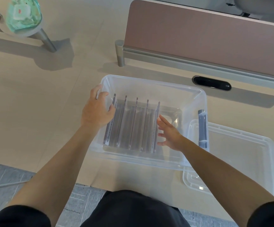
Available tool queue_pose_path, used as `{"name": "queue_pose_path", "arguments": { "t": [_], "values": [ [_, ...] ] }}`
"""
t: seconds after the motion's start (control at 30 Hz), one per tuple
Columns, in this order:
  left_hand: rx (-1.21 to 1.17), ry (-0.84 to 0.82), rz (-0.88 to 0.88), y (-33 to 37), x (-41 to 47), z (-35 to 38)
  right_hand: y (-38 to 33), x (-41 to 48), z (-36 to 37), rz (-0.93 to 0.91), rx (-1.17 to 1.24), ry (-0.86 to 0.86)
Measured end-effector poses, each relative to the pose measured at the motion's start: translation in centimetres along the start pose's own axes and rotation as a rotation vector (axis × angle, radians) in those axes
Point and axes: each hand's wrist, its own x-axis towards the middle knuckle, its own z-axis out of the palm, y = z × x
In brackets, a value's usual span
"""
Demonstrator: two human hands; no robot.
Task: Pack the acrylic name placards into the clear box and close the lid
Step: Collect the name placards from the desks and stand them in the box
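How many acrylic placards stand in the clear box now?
5 placards stand in one row in the clear box, from the left hand to the right hand; none seems hidden.

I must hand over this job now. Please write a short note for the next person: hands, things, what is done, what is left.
Left hand: on the left rim of the clear box, thumb by the leftmost placard; grip unclear.
Right hand: open, inside the box beside the rightmost placard.
Five acrylic placards stand upright in the box; the lid lies on the desk at its right.
Done: the placards in view are packed. Left: put the lid on and close it.
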Motion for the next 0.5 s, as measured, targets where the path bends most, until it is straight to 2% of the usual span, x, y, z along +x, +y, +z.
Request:
{"name": "queue_pose_path", "arguments": {
  "t": [0.5],
  "values": [
    [0.006,0.012,0.017,-0.02,-0.07,0.1,-0.75,-0.24,0.09,-0.015,-0.034,0.043]
  ]
}}
